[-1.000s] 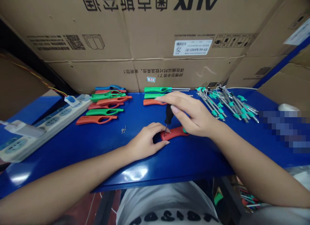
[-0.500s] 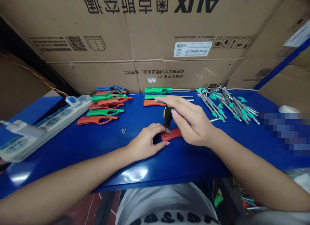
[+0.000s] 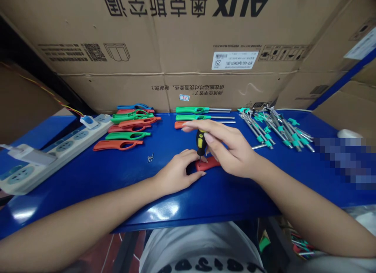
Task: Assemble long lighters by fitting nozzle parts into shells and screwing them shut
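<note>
A red lighter (image 3: 208,163) lies flat on the blue table, its metal tube showing beyond my right hand. My left hand (image 3: 179,170) pinches the handle's left end between thumb and fingers. Above it, my right hand (image 3: 230,145) grips a small black and yellow screwdriver (image 3: 201,141), held upright with its tip on the handle near the left end. My right hand covers the middle of the lighter. To the left lies a little pile of screws (image 3: 150,158).
Green, orange and blue lighter handles (image 3: 125,136) lie stacked at the back left. Several lighters with tubes (image 3: 192,110) lie at the back middle. Metal tubes with teal parts (image 3: 279,128) are heaped on the right. A power strip (image 3: 63,145) runs along the left; a cardboard box (image 3: 188,38) stands behind.
The screwdriver's handle has turned, with its yellow patch now facing me, and the fingers of my right hand have shifted slightly. My left hand and the red lighter stay in place.
</note>
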`<state>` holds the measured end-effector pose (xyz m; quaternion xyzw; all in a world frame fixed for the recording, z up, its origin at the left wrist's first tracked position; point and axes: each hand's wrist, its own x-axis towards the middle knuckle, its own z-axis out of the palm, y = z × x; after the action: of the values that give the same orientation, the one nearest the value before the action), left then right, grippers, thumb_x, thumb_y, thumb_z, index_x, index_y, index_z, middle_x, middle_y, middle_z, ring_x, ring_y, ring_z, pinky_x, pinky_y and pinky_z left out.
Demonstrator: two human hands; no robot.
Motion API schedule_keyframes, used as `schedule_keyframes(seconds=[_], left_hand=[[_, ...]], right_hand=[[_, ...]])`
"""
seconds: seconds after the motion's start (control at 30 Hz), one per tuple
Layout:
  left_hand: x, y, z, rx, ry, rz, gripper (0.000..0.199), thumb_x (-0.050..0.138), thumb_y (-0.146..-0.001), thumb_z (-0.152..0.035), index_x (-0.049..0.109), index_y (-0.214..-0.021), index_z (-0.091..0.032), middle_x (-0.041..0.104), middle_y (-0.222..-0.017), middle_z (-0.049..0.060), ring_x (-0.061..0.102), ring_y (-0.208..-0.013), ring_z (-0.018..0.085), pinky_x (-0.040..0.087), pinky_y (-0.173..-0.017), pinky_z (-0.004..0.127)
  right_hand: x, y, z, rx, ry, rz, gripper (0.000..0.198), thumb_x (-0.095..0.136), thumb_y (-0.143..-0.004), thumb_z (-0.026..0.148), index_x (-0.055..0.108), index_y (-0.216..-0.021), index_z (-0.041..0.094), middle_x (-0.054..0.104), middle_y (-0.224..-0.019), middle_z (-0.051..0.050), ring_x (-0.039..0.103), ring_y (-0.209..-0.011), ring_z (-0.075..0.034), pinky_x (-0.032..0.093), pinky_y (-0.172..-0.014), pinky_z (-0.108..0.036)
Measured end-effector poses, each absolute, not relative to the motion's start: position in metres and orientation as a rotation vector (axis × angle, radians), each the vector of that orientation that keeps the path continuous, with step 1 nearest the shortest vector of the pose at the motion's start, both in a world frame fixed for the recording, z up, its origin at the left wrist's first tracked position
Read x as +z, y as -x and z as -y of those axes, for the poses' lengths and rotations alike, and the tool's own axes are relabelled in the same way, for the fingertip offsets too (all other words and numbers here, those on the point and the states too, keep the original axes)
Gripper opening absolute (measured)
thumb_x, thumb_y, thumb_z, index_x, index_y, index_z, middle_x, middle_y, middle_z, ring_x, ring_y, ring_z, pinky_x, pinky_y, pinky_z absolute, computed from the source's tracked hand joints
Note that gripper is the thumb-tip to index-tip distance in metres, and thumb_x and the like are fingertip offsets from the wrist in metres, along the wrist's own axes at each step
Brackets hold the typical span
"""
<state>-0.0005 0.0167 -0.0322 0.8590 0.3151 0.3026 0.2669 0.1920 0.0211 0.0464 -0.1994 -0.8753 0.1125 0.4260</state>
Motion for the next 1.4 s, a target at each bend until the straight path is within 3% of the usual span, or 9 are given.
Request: schedule_keyframes(seconds=[0.23,0.33,0.47,0.57,0.73,0.9,1.03,1.23,1.4], left_hand=[[-0.034,-0.001,-0.015,0.818,-2.34,-0.889,0.02,0.071,-0.087,-0.024,0.066,-0.106,-0.019,0.073,-0.104,0.006,0.067,-0.101,0.026,0.053,-0.092,0.041],[-0.034,-0.002,-0.015,0.859,-2.356,-0.867,0.022,0.071,-0.088,-0.024,0.066,-0.108,-0.019,0.072,-0.107,0.007,0.066,-0.103,0.025,0.052,-0.095,0.042],[-0.033,-0.001,-0.016,0.848,-2.329,-0.844,0.018,0.072,-0.087,-0.022,0.065,-0.103,-0.019,0.072,-0.107,0.005,0.066,-0.102,0.024,0.052,-0.094,0.039],[-0.034,-0.001,-0.016,0.814,-2.328,-0.873,0.019,0.072,-0.087,-0.023,0.065,-0.104,-0.019,0.073,-0.107,0.006,0.067,-0.099,0.024,0.053,-0.091,0.039],[-0.035,-0.001,-0.016,0.82,-2.339,-0.879,0.021,0.072,-0.086,-0.023,0.066,-0.106,-0.018,0.074,-0.108,0.006,0.068,-0.099,0.025,0.053,-0.09,0.04],[-0.03,-0.002,-0.015,0.806,-2.315,-0.867,0.022,0.072,-0.087,-0.021,0.068,-0.108,-0.019,0.072,-0.109,0.005,0.066,-0.103,0.022,0.051,-0.094,0.037],[-0.028,-0.004,-0.012,0.814,-2.281,-0.922,0.025,0.073,-0.084,-0.017,0.068,-0.109,-0.02,0.073,-0.108,0.005,0.066,-0.103,0.023,0.052,-0.094,0.037],[-0.031,-0.006,-0.008,0.846,-2.337,-1.011,0.024,0.073,-0.083,-0.017,0.067,-0.106,-0.018,0.074,-0.1,0.005,0.068,-0.094,0.025,0.053,-0.084,0.038],[-0.025,-0.007,-0.008,0.801,-2.324,-1.035,0.021,0.072,-0.082,-0.017,0.067,-0.103,-0.018,0.073,-0.101,0.006,0.068,-0.094,0.024,0.053,-0.086,0.038]], right_hand=[[0.042,-0.194,-0.028,-0.106,0.48,2.143,0.02,0.069,-0.092,0.034,0.07,-0.102,0.017,0.075,-0.094,-0.007,0.07,-0.085,-0.017,0.055,-0.076,-0.026],[0.044,-0.196,-0.025,-0.181,0.484,2.232,0.028,0.06,-0.098,0.035,0.067,-0.114,0.014,0.075,-0.107,-0.011,0.071,-0.097,-0.021,0.056,-0.081,-0.029],[0.054,-0.198,-0.019,0.236,0.519,2.323,0.04,0.035,-0.104,0.018,0.053,-0.14,0.015,0.067,-0.132,-0.011,0.064,-0.12,-0.019,0.054,-0.099,-0.033],[0.055,-0.199,-0.021,0.216,0.514,2.297,0.033,0.045,-0.102,0.021,0.061,-0.131,0.02,0.074,-0.113,-0.006,0.07,-0.104,-0.016,0.055,-0.094,-0.03],[0.048,-0.203,-0.028,-0.299,0.542,2.175,0.03,0.069,-0.092,0.04,0.07,-0.11,0.017,0.078,-0.092,-0.005,0.075,-0.083,-0.018,0.058,-0.076,-0.027],[0.05,-0.203,-0.027,0.004,0.522,2.187,0.031,0.045,-0.102,0.017,0.064,-0.126,0.013,0.074,-0.119,-0.01,0.069,-0.114,-0.018,0.056,-0.095,-0.031],[0.053,-0.201,-0.028,0.192,0.47,2.161,0.023,0.053,-0.099,0.017,0.068,-0.117,0.019,0.077,-0.102,-0.005,0.072,-0.094,-0.014,0.057,-0.086,-0.027],[0.047,-0.203,-0.033,-0.138,0.458,2.176,0.025,0.068,-0.092,0.042,0.07,-0.1,0.018,0.074,-0.086,-0.004,0.07,-0.075,-0.015,0.054,-0.068,-0.025],[0.049,-0.202,-0.029,0.026,0.529,2.226,0.036,0.043,-0.105,0.034,0.06,-0.132,0.018,0.071,-0.123,-0.011,0.068,-0.112,-0.021,0.055,-0.091,-0.034]])
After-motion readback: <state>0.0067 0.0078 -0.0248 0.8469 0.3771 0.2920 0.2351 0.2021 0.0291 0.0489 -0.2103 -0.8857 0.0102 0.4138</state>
